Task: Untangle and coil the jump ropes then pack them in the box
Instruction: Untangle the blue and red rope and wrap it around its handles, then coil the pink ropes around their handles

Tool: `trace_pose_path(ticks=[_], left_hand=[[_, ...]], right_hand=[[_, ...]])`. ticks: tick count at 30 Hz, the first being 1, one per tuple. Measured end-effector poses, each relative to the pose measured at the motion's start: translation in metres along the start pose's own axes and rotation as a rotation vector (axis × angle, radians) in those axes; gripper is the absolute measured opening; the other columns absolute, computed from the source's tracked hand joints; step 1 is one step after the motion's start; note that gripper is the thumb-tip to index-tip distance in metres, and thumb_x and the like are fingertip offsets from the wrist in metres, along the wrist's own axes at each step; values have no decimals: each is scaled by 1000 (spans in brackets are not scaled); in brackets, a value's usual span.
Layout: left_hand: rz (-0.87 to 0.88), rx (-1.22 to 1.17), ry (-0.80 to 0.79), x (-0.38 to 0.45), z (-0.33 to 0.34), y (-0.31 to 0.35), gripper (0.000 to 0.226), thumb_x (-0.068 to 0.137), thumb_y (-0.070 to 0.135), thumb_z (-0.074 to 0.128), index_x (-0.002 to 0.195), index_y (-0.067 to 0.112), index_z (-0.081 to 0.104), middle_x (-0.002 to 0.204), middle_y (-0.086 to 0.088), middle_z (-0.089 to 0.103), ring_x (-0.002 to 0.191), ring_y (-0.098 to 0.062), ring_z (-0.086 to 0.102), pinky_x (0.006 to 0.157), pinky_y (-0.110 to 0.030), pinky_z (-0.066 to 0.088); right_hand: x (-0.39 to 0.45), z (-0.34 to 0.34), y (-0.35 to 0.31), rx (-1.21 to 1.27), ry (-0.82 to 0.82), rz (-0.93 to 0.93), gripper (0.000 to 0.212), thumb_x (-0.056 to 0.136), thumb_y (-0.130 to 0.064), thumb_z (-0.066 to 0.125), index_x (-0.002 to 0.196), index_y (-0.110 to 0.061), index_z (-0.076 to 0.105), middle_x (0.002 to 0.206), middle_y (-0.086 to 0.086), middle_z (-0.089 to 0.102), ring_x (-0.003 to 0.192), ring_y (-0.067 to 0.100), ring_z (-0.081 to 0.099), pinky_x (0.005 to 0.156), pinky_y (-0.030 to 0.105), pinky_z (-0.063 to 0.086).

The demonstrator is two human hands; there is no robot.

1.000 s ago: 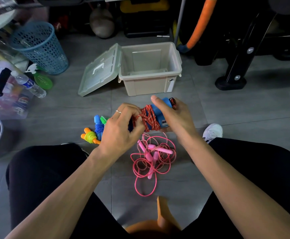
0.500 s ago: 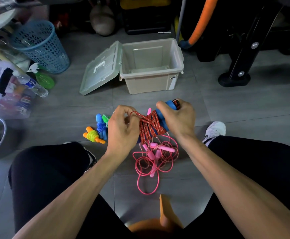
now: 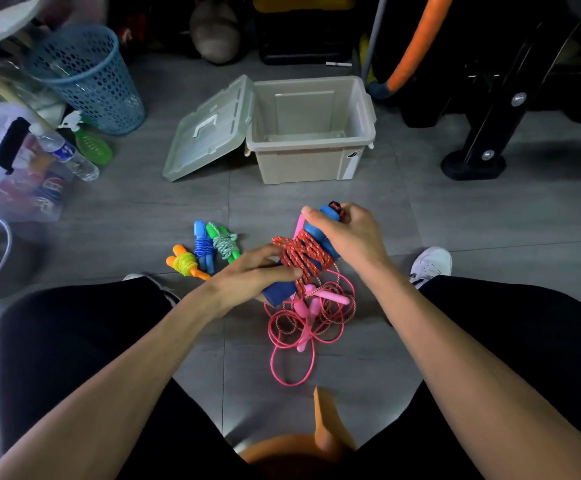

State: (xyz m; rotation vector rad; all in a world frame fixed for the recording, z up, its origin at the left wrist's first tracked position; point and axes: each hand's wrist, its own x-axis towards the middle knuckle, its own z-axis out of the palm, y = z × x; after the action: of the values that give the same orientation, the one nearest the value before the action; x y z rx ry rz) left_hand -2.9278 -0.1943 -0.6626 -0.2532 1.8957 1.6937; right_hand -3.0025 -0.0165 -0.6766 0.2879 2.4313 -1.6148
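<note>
Red rope (image 3: 303, 259) wraps blue handles (image 3: 311, 252); right hand (image 3: 353, 237) grips their top end, left hand (image 3: 251, 277) grips the lower end, above the pink rope (image 3: 303, 327).

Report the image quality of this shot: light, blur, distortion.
Head view: dim, uneven light, far clutter nearly black; floor tile lines bow from wide-angle distortion; left edge by the blue basket smeared; both hands and the red rope sharp; pale glare low centre.

rope (image 3: 303, 258): red, white-flecked weave, blue handles | loose rope (image 3: 308, 317): pink | coiled ropes: yellow on orange (image 3: 185, 263), blue (image 3: 202, 245), pale green on green (image 3: 226, 242) | box (image 3: 311, 133): beige | basket (image 3: 90, 76): blue, holed | floor (image 3: 455, 209): grey tiles
</note>
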Motion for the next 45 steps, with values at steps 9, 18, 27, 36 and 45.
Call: trace_pose_path(ticks=[9, 18, 27, 36, 45], left_hand=[[-427, -655, 571, 42, -35, -76, 26, 80, 30, 76, 95, 18, 59, 93, -2, 65, 78, -14, 62, 57, -32, 54], [-496, -679, 710, 138, -77, -131, 29, 75, 26, 73, 98, 16, 59, 85, -2, 62, 67, -12, 56, 54, -24, 44], [-361, -524, 739, 257, -118, -161, 32, 87, 9, 67, 114, 16, 52, 106, -6, 58, 92, -23, 60, 83, -44, 54], [-265, -48, 820, 214, -86, -164, 21, 81, 5, 60, 96, 11, 72, 94, -16, 72, 91, -34, 68, 84, -45, 55], [-207, 519, 453, 281, -33, -139, 18, 88, 24, 58, 89, 13, 72, 87, -8, 67, 90, -31, 65, 69, -25, 43]], right_hand=[[12, 41, 21, -262, -270, 63, 25, 87, -39, 64, 87, -15, 69, 77, -2, 70, 79, 17, 68, 72, 30, 52], [53, 73, 48, -462, -414, 132, 17, 85, -37, 64, 84, -21, 69, 75, -10, 71, 68, 6, 66, 55, 21, 44], [101, 96, 85, -541, -468, 197, 15, 87, -30, 62, 84, -17, 69, 77, -4, 73, 63, 9, 67, 46, 15, 41], [100, 86, 108, -403, -415, 286, 6, 86, -17, 63, 86, -15, 69, 81, 4, 75, 65, 8, 69, 55, 15, 49], [129, 35, 128, -413, -263, 237, 9, 82, -19, 61, 79, -24, 69, 69, -14, 69, 62, -1, 64, 48, 7, 41]])
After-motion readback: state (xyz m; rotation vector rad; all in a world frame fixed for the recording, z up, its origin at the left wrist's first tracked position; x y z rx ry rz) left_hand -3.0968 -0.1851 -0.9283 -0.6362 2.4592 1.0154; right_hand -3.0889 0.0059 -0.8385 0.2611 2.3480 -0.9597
